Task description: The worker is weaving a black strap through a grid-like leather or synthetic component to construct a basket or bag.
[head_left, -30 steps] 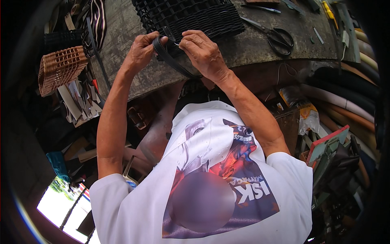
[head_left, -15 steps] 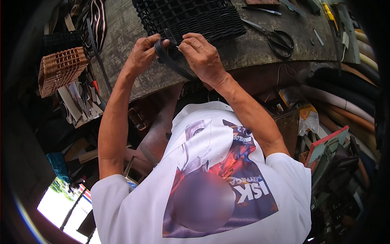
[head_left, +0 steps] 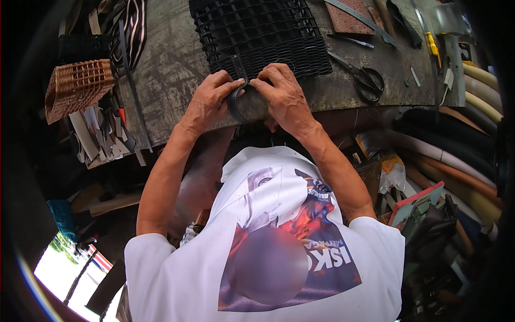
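A black woven basket (head_left: pixel 257 51) lies on the worktable in front of me. Over its near edge runs a black leather strap (head_left: pixel 235 105) with pale stitching along its borders, its free part curling down toward me. My left hand (head_left: pixel 208 102) is closed on this strap, thumb and fingertips pinching it close to the basket. Right beside it, my right hand (head_left: pixel 285 97) is closed in a pinch, fingertips at the strap's edge; what they hold is too small to make out. Thin thread loops faintly over the basket near the right hand.
Black-handled scissors (head_left: pixel 368 83) lie right of the basket. Beyond them are a metal ruler (head_left: pixel 370 26), a reddish-brown block (head_left: pixel 348 19) and a yellow-handled tool (head_left: pixel 432 44). A brown woven basket (head_left: pixel 80 86) stands at the left. Rolls of material (head_left: pixel 480 80) are stacked at the right.
Both hands have come nearer to me and to each other, lower against the basket's near edge. The strap lies flatter on the basket now, its loop lower.
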The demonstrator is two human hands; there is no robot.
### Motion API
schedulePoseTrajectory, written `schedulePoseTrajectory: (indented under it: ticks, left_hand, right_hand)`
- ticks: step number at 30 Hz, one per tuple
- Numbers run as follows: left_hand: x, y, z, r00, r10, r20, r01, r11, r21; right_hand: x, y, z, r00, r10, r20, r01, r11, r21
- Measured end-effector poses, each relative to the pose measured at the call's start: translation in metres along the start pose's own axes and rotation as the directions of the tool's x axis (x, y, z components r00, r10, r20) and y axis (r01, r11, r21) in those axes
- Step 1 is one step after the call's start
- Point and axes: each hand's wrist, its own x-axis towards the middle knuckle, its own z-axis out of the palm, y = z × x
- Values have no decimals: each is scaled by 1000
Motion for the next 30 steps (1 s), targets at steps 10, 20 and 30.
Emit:
schedulePoseTrajectory:
  ticks: [10, 20, 30]
  left_hand:
    - [-1, 0, -3, 996, 74, -40, -72, 995, 64]
    - [-6, 4, 0, 994, 35, -99, -22, 991, 130]
    - [-6, 8, -1, 992, 29, -124, -11, 990, 140]
  right_hand:
    - [29, 8, -30, 982, 36, 187, -22, 997, -74]
    - [34, 3, -11, 987, 81, 141, -79, 997, -20]
    - [70, 5, -20, 954, 122, 274, -163, 978, 133]
